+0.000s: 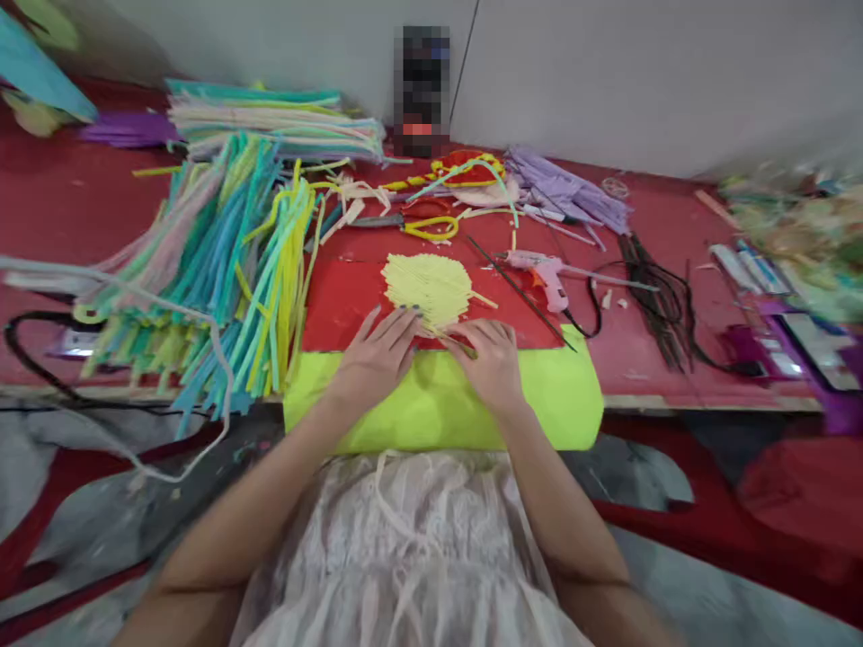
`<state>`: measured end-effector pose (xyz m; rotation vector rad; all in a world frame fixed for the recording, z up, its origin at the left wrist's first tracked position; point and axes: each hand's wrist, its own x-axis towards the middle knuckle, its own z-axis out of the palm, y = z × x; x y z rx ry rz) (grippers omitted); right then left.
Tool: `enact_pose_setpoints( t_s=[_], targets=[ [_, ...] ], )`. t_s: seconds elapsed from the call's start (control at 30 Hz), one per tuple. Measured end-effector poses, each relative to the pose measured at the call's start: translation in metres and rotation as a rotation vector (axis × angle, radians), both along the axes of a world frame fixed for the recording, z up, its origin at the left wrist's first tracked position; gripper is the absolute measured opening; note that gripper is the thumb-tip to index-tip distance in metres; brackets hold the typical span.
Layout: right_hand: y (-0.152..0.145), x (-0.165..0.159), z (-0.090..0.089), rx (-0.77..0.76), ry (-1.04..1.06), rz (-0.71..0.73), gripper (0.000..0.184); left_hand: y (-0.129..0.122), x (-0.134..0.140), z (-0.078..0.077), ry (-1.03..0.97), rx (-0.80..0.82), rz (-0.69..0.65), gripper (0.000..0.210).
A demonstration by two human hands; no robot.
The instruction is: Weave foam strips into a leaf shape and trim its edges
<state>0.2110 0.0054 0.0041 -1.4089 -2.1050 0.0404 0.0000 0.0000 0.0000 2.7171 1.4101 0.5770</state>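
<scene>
A rounded pale yellow piece [428,286], built from pipe cleaners laid side by side, lies on a red board [343,305]. One pipe cleaner end pokes out from its right side. My left hand [378,355] lies with stretched fingers at the near left edge of the piece, fingertips touching it. At its near right edge, my right hand [491,355] is closed in a pinch on a thin pale yellow pipe cleaner [435,332] that runs between the two hands. Its far end is hidden under my fingers.
Bundles of coloured pipe cleaners [229,243] lie at left. Yellow-handled scissors [428,226] rest behind the board. A pink glue gun [551,280] with a cord lies at right, near dark stems [651,305]. A bright yellow-green cloth [431,400] covers the table's front edge.
</scene>
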Motion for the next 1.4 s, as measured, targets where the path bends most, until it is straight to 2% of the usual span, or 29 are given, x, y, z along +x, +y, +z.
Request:
enact_pose_setpoints(
  t_s=[0.23,0.43,0.6,0.97,1.17,1.27,1.4],
  targets=[
    [0.011,0.016,0.002,-0.045,0.048,0.111,0.011,0.003,0.000,0.000,-0.064,-0.056,0.119,0.051],
    [0.015,0.015,0.002,-0.095,0.204,0.141,0.010,0.010,-0.007,-0.003,-0.308,-0.068,0.369,0.048],
    [0.010,0.006,-0.002,-0.117,0.307,0.174,0.007,0.014,-0.011,-0.001,-0.419,-0.199,0.358,0.049],
    [0.005,-0.010,-0.003,-0.092,0.294,0.106,0.008,0.019,-0.008,0.001,-0.656,-0.249,0.371,0.044],
    [-0.009,-0.021,0.000,-0.132,0.297,0.106,0.008,0.011,-0.015,-0.001,-0.784,-0.243,0.344,0.044],
    [-0.013,-0.023,0.002,-0.147,0.294,0.114,0.010,0.005,-0.017,0.000,-0.754,-0.215,0.353,0.039],
    [-0.011,-0.020,0.003,-0.149,0.272,0.126,0.008,-0.002,-0.012,0.007,-0.561,-0.088,0.406,0.028]
  ],
)
